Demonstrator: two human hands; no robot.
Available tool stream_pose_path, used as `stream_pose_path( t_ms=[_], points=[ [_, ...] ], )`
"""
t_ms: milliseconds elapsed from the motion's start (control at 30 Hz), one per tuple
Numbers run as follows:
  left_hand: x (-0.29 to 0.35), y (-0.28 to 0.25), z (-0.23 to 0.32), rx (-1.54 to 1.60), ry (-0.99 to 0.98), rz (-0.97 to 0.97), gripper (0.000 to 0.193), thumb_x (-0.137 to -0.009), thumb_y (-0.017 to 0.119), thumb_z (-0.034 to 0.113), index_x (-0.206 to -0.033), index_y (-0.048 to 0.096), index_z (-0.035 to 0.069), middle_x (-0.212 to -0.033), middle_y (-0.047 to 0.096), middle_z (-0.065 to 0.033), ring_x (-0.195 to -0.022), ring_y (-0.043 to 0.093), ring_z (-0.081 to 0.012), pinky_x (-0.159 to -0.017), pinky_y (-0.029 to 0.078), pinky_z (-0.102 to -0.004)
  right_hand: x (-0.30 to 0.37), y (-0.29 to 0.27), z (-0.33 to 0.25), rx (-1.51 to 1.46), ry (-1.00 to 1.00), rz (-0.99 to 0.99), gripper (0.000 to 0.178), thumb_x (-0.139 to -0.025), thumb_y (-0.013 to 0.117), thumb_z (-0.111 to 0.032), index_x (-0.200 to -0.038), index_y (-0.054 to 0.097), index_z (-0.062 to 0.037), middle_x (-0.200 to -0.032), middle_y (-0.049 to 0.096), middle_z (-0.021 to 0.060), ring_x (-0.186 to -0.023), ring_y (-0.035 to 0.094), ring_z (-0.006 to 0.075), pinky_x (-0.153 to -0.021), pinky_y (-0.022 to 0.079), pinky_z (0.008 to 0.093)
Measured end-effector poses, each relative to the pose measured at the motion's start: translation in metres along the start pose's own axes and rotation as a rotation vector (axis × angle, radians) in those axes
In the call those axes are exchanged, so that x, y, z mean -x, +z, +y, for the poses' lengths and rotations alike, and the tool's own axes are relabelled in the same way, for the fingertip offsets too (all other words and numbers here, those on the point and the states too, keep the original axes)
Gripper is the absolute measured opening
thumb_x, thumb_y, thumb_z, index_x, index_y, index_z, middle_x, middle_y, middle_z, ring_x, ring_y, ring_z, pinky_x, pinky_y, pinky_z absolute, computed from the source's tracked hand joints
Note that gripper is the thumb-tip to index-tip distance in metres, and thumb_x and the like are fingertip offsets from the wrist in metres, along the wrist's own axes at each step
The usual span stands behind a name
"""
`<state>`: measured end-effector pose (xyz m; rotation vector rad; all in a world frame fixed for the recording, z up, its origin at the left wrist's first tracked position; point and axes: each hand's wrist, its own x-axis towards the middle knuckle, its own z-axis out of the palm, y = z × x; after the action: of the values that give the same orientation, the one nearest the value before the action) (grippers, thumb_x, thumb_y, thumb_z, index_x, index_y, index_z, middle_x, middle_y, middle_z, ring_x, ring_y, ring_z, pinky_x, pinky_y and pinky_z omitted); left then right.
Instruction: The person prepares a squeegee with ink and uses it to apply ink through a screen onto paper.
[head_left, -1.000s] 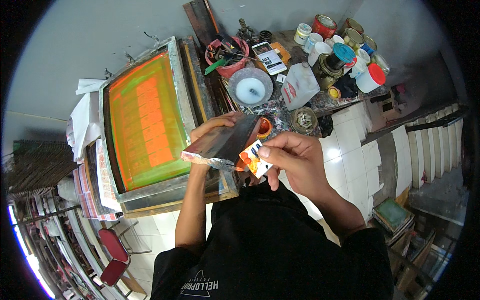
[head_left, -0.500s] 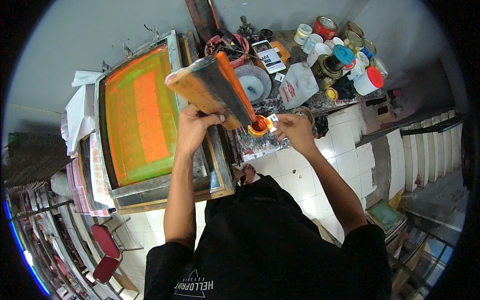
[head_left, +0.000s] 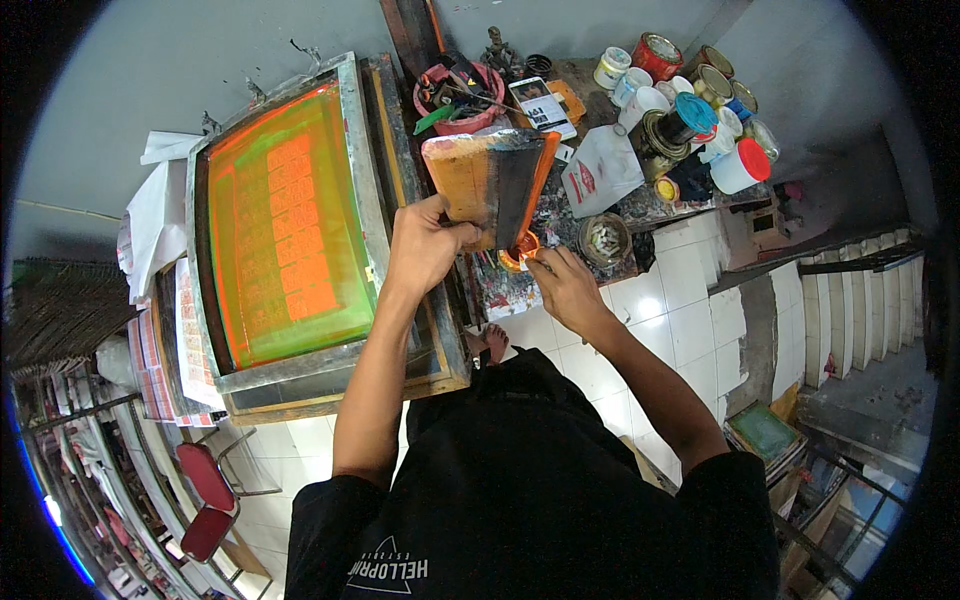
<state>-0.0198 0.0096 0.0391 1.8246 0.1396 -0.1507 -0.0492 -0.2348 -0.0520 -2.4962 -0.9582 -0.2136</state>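
Right hand (head_left: pixel 570 290): fingers pinched almost together on a small white card (head_left: pixel 525 259), mostly hidden, at about four o'clock of the orange jar (head_left: pixel 508 263).
Left hand (head_left: pixel 424 248): thumb and fingers closed on the near end of the squeegee (head_left: pixel 485 185), at nine o'clock from the jar.
Jar: on the table (head_left: pixel 510 292), reddish-orange inside.
Squeegee: tilted, orange-smeared edge rightward, near corner by the jar's mouth; cannot tell whether they touch.
Glass dish (head_left: pixel 605 240): three o'clock from the jar.
Framed screen (head_left: pixel 290 220): nine o'clock, beyond the left hand.
Phone (head_left: pixel 543 106): twelve o'clock.
Pink tub (head_left: pixel 462 125): eleven o'clock, holding tools.
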Motion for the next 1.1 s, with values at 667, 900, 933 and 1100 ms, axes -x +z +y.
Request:
stream_pose_path(
  t_ms=[667,900,933,1100],
  points=[
    [0.010,-0.001,-0.010,0.135,0.092,-0.020,0.023,-0.073,0.072,-0.003,-0.096,0.072,-0.004,-0.089,0.075,-0.0099,-0.080,0.070,-0.0138,-0.075,0.054,-0.0287,-0.008,-0.006,0.024,-0.313,0.456,0.172,0.013,-0.088,0.066,-0.009,-0.097,0.070,0.0001,-0.087,0.066,0.0163,-0.076,0.064,0.0309,-0.070,0.051,0.0371],
    [0.028,-0.053,0.049,0.473,0.198,0.079,0.025,-0.077,0.075,0.000,-0.102,0.071,-0.001,-0.095,0.073,-0.0056,-0.086,0.067,-0.0137,-0.081,0.052,-0.0295,0.013,-0.031,0.030,-0.706,0.777,0.429,0.020,-0.092,0.067,-0.015,-0.098,0.067,0.0047,-0.069,0.057,0.0019,-0.059,0.053,0.0077,-0.050,0.045,0.0249],
    [0.030,-0.070,0.064,0.439,0.255,0.150,0.024,-0.078,0.075,0.002,-0.102,0.071,0.000,-0.095,0.073,-0.0056,-0.085,0.066,-0.0133,-0.081,0.051,-0.0294,0.010,-0.038,0.025,-0.648,0.744,0.445,0.021,-0.092,0.067,-0.016,-0.099,0.068,0.0044,-0.071,0.059,0.0020,-0.059,0.052,0.0076,-0.051,0.042,0.0249],
    [0.027,-0.204,0.116,0.124,0.484,0.482,0.025,-0.082,0.075,0.013,-0.103,0.070,0.000,-0.091,0.071,-0.0049,-0.083,0.064,-0.0117,-0.077,0.050,-0.0286,-0.009,-0.052,-0.010,-0.801,0.869,0.521,0.019,-0.092,0.067,-0.015,-0.097,0.069,0.0027,-0.069,0.057,0.0005,-0.057,0.049,0.0070,-0.052,0.039,0.0245]
  ],
)
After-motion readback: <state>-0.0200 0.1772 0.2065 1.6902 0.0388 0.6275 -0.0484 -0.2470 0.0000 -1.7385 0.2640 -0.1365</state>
